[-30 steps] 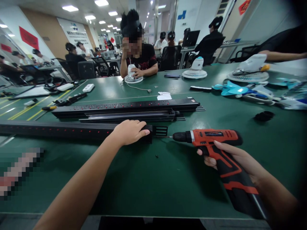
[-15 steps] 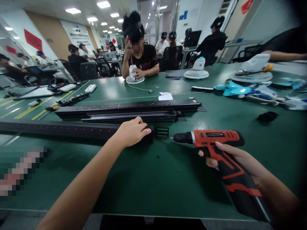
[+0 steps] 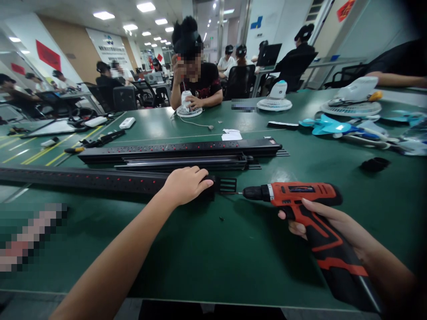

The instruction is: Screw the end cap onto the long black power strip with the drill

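My left hand (image 3: 187,184) is closed over the right end of a long black power strip (image 3: 113,181) with a row of red dots along it. A slotted black bracket (image 3: 228,184) sticks out from that end. In my right hand (image 3: 328,218) is a red and black cordless drill (image 3: 302,194), held by its grip with the fingers near the trigger. The drill lies level, its thin bit pointing left to the strip's end face beside the bracket. Whether the tip meets a screw is too small to tell. A tiny dark screw-like piece (image 3: 222,218) lies on the table below.
On the green table (image 3: 253,266), a second black power strip (image 3: 180,149) and a dark rail (image 3: 187,162) lie behind. White fan parts (image 3: 274,104) and blue fan blades (image 3: 328,126) are farther right. Across the table a person (image 3: 208,80) works on a white fan (image 3: 189,110).
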Tool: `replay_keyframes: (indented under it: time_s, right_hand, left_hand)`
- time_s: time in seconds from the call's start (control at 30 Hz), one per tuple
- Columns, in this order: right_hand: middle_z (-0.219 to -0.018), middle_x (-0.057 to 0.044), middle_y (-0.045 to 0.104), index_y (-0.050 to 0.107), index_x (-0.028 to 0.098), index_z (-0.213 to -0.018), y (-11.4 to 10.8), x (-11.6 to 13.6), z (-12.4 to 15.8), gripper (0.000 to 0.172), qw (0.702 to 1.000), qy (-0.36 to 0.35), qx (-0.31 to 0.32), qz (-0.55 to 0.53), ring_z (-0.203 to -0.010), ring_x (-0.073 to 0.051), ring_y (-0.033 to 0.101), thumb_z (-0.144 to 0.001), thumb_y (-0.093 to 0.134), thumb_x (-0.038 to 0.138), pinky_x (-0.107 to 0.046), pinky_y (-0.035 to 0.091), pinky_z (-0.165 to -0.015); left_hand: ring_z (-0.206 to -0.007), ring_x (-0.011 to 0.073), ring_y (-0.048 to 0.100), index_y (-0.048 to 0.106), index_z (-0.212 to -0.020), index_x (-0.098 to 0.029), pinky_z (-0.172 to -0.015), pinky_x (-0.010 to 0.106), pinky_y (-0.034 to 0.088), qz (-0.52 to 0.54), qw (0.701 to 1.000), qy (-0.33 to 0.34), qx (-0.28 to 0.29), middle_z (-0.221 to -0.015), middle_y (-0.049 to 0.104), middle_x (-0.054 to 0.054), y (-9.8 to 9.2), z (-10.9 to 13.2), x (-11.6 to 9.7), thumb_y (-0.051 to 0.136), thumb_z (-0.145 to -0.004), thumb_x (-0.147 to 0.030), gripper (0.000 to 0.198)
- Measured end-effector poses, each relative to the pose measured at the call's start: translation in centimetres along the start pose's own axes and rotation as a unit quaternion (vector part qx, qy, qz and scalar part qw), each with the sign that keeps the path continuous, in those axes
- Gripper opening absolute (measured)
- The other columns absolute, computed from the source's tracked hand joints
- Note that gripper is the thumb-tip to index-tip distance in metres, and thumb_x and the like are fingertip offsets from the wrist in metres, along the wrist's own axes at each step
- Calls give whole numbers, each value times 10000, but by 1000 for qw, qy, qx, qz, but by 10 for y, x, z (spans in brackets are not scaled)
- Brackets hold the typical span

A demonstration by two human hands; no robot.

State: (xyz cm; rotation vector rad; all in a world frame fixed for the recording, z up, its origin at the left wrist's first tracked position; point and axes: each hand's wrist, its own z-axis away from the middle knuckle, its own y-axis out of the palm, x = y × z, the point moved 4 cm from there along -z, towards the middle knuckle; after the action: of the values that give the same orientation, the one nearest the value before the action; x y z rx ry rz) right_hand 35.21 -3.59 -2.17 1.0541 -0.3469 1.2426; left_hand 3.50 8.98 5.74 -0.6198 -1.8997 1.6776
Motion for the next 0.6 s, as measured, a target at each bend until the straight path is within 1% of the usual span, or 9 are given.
replay_keyframes:
  time_s: [0.1,0.23,0.37,0.4,0.43,0.5,0.53,0.6]
  right_hand:
    - [-646,-31,587,686,177,-981,0,-2,0,383,999,28,-4,-28,-483,-115,474,-826,663,527,-198,436,-390]
    - [-648,-35,596,687,167,-990,-1,-2,0,391,999,28,-7,-35,-477,-107,466,-828,667,522,-193,422,-379]
    - [-653,-34,588,678,164,-1011,0,-2,-1,400,999,35,-2,-42,-500,-115,484,-845,645,527,-194,429,-387]
    - [-655,-34,590,676,170,-1011,0,-2,-1,395,999,36,-3,-41,-500,-118,487,-842,648,525,-195,427,-382]
    - [-654,-34,592,676,176,-1007,0,-2,-1,385,999,36,-6,-38,-497,-119,488,-836,655,521,-195,423,-375]
    - [-644,-34,596,680,183,-990,0,-2,0,370,999,31,-14,-35,-496,-123,491,-822,672,512,-192,419,-368]
    - [-637,-34,596,684,182,-983,0,-2,0,369,999,29,-16,-36,-503,-125,497,-817,677,511,-191,425,-376]
    - [-627,-35,592,688,175,-973,1,-2,0,373,999,27,-17,-36,-519,-131,509,-811,682,511,-193,443,-398]
  left_hand:
    - [-914,237,636,574,-1127,-209,-746,350,438,-24,1000,-1,-19,-1021,672,68,-1,4,-2,272,-1023,-540,461]
    - [-858,242,635,579,-1026,-185,-761,369,408,-57,997,20,-41,-902,680,73,0,6,-6,293,-1026,-520,441]
    - [-871,241,626,586,-980,-189,-755,369,403,-53,997,15,-58,-893,678,74,3,6,-6,284,-1037,-458,409]
    - [-898,248,619,587,-982,-187,-764,371,407,-50,996,18,-65,-924,675,82,3,6,-6,299,-1028,-483,415]
    - [-928,259,609,588,-999,-183,-777,375,412,-46,996,26,-70,-964,670,94,3,7,-7,329,-1005,-546,446]
    - [-985,293,578,585,-1061,-161,-824,398,418,-44,995,43,-83,-1080,638,136,3,9,-8,399,-902,-722,612]
    - [-990,304,565,583,-1079,-148,-839,408,419,-47,994,48,-83,-1111,617,153,3,10,-8,419,-855,-774,685]
    - [-990,310,551,573,-1128,-143,-857,419,416,-49,995,58,-71,-1129,595,162,2,12,-7,470,-812,-788,725]
